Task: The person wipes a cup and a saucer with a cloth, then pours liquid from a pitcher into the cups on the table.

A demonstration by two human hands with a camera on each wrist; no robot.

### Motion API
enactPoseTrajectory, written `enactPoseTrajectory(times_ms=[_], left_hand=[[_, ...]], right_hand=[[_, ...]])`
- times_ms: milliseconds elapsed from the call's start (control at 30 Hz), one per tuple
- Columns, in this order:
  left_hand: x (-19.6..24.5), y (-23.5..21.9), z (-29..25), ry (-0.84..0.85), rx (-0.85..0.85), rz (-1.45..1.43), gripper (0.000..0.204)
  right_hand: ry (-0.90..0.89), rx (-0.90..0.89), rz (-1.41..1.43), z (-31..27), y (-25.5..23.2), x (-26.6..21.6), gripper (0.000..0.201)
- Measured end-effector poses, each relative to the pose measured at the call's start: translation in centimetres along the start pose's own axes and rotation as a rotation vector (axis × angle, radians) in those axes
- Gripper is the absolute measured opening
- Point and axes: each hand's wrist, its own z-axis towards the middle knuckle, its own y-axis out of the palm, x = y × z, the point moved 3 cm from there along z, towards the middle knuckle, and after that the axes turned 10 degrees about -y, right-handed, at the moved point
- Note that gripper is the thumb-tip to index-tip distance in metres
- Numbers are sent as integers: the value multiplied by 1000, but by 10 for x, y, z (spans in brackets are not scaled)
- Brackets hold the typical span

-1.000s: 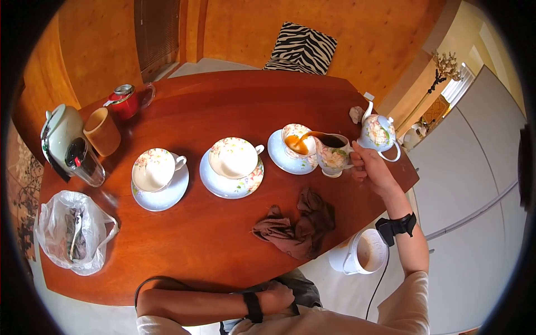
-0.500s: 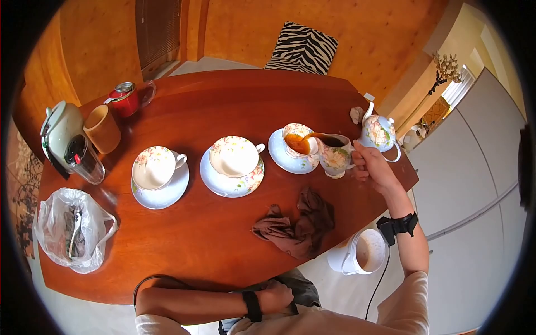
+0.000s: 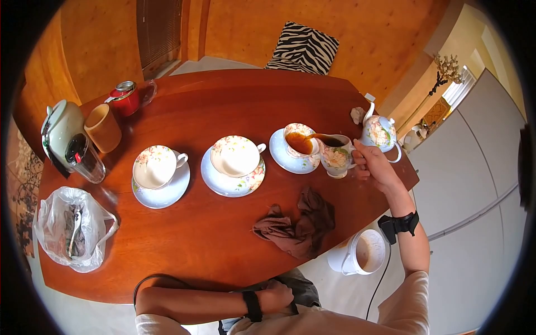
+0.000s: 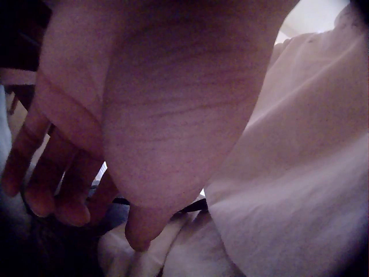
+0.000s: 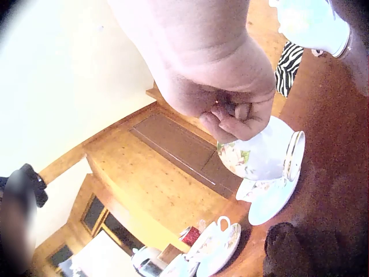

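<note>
My right hand (image 3: 375,164) grips the handle of a floral pitcher (image 3: 336,158), tilted left over the rightmost cup (image 3: 310,151); a brown stream runs from its spout into brown liquid there. In the right wrist view the curled fingers of my right hand (image 5: 239,115) wrap the handle beside the pitcher's white body (image 5: 259,151). The middle cup (image 3: 226,165) and left cup (image 3: 152,174) stand on blue saucers and look white inside. Low at my lap is my left hand (image 3: 277,297); in the left wrist view the left hand (image 4: 150,109) has loosely bent fingers holding nothing.
A floral teapot (image 3: 379,134) stands behind the right hand. A brown cloth (image 3: 296,226) lies near the front edge, above a white bucket (image 3: 365,252) on the floor. At the left are a plastic bag (image 3: 58,234), a wooden cup (image 3: 103,131), a red can (image 3: 125,100) and a green pot (image 3: 64,131).
The liquid in the rightmost cup has risen and covers more of its inside. The pitcher has tilted slightly while staying in my right hand; my left hand has not visibly moved.
</note>
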Motion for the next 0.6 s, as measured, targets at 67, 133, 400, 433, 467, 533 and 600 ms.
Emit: enactPoseTrajectory(times_ms=[67, 133, 400, 433, 467, 533, 600], left_hand=[[-1, 7, 3, -4, -16, -5, 16], [-1, 8, 4, -8, -30, -7, 16], [0, 4, 3, -5, -36, -29, 15], [0, 3, 2, -2, -39, -35, 14], [0, 1, 2, 1, -41, -40, 14], [1, -3, 1, -6, -58, -34, 13], [3, -5, 2, -26, -87, -12, 13]], right_hand=[[-2, 1, -9, 0, 0, -1, 42], [-3, 3, -14, 0, 1, -1, 42], [-3, -21, -15, 2, 0, 1, 42], [-4, -23, -13, 2, 0, 2, 42], [-7, -23, -18, 2, 0, 2, 42], [-13, -21, -30, 1, 1, 2, 42], [-5, -7, -19, 1, 2, 3, 42]])
